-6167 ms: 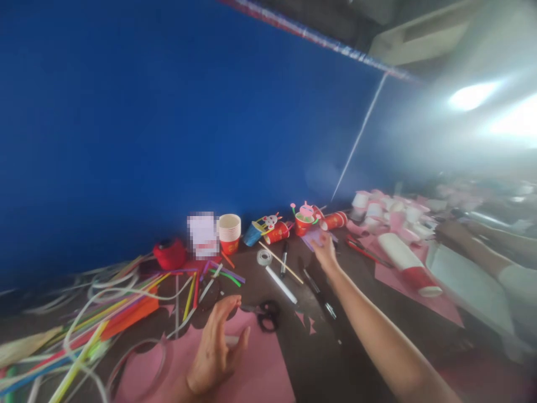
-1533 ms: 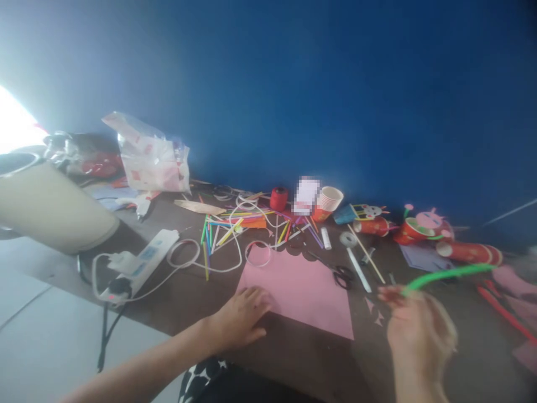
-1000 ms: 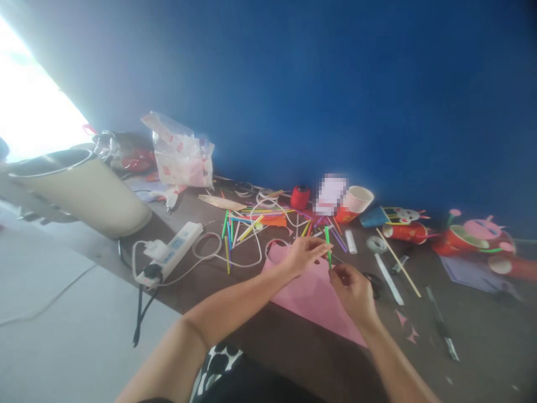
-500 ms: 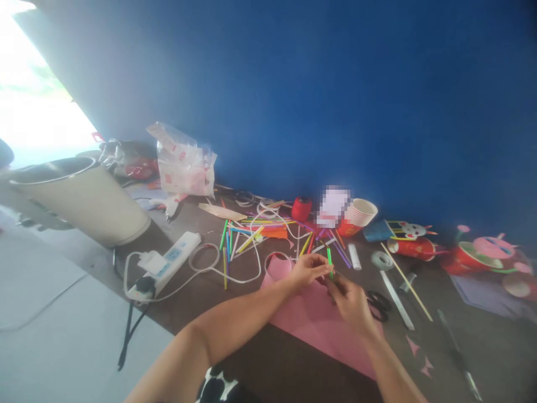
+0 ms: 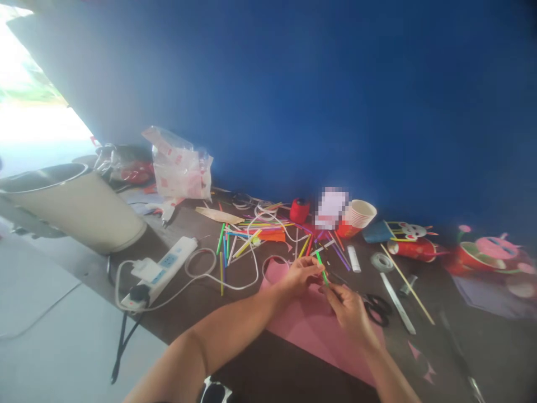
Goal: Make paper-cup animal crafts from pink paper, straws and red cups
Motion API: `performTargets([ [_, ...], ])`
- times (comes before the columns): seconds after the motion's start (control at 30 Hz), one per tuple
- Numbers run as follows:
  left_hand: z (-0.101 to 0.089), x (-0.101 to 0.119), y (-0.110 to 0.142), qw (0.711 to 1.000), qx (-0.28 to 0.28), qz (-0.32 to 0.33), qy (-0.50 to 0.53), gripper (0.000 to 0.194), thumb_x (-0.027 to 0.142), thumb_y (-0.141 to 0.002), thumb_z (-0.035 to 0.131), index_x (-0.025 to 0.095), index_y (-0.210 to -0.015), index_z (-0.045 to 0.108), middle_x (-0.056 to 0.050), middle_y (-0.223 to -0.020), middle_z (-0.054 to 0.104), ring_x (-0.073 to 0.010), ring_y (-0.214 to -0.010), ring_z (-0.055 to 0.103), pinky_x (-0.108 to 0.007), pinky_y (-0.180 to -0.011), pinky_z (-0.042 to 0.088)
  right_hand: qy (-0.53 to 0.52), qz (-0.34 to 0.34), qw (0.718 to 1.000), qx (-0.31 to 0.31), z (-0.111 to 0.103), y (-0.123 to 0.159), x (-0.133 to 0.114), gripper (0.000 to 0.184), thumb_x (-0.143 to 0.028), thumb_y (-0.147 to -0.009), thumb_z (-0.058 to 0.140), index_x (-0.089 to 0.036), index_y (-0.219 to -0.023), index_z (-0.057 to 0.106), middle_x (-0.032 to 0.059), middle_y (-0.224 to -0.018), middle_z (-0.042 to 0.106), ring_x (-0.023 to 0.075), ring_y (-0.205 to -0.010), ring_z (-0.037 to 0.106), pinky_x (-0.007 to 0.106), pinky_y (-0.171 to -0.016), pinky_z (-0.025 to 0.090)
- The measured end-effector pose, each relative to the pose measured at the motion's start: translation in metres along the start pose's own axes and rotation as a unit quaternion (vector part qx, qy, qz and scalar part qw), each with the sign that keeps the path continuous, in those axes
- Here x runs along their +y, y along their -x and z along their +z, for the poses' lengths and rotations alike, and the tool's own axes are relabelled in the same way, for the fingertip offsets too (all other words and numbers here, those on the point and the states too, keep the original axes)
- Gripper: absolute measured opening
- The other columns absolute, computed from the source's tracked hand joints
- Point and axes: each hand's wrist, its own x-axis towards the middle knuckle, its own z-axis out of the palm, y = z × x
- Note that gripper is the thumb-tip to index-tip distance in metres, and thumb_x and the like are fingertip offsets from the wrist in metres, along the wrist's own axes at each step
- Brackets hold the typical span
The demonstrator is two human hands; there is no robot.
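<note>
A thin green stick (image 5: 321,263), perhaps a straw, is pinched between my two hands above the pink paper sheet (image 5: 302,330). My left hand (image 5: 302,275) is closed on its middle part. Fingertips of my right hand (image 5: 346,305) grip its lower end. Partly covered by my right hand, black-handled scissors (image 5: 377,309) lie on the sheet's right side. A clear tape ring (image 5: 265,270) rests at the sheet's far left corner. Beyond my hands, several coloured sticks (image 5: 251,238) are strewn over the dark table.
A power strip (image 5: 161,274) with a white cable lies left, near a large white bin (image 5: 79,207). Paper cups (image 5: 361,212), a red thread spool (image 5: 299,210) and a glue stick (image 5: 353,258) stand or lie behind. Right are a tape roll (image 5: 381,261) and decorated cups (image 5: 478,254).
The green stick has tilted, and its lower end now shows between both hands' fingertips. My hands have shifted slightly left. The camera view has moved a little.
</note>
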Motion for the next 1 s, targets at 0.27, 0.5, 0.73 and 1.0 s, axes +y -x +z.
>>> performTargets([
  [0.27,0.004,0.002,-0.001,0.997,-0.037,-0.021,-0.063,0.034,0.039,-0.064,0.074,0.014,-0.069,0.053,0.003,-0.052,0.053,-0.0077,-0.043,0.047,-0.02,-0.042,0.038,-0.129,0.043,0.99,-0.033,0.001,0.001,-0.001,0.04,-0.046,-0.089,0.041,-0.015,-0.079,0.064,-0.0024,-0.046,0.05,0.0111,-0.043,0.044,0.022,-0.046,0.033],
  [0.5,0.008,0.008,0.002,0.993,-0.016,-0.005,-0.116,0.033,0.044,-0.07,0.068,0.014,-0.074,0.057,-0.002,-0.071,0.061,-0.0092,-0.054,0.055,-0.021,-0.049,0.043,-0.179,0.11,0.971,-0.11,-0.002,0.007,-0.001,0.042,-0.051,-0.089,0.039,-0.016,-0.073,0.057,-0.004,-0.044,0.048,0.0075,-0.035,0.037,0.019,-0.037,0.026],
  [0.73,0.011,0.008,0.003,0.998,-0.003,0.008,-0.064,0.025,0.039,-0.077,0.062,0.016,-0.074,0.053,-0.001,-0.064,0.06,-0.0126,-0.059,0.059,-0.024,-0.06,0.046,-0.166,0.101,0.975,-0.11,0.007,0.009,-0.006,0.045,-0.052,-0.09,0.037,-0.016,-0.067,0.052,-0.0052,-0.039,0.043,0.0067,-0.034,0.036,0.019,-0.038,0.025],
  [1.0,0.008,0.007,0.002,0.999,0.014,0.021,-0.038,0.024,0.035,-0.076,0.065,0.016,-0.072,0.051,0.0,-0.061,0.058,-0.0102,-0.056,0.056,-0.021,-0.057,0.043,-0.182,0.105,0.973,-0.094,0.01,0.011,-0.018,0.043,-0.051,-0.091,0.035,-0.017,-0.068,0.049,-0.0071,-0.039,0.04,0.0062,-0.035,0.032,0.018,-0.038,0.024],
])
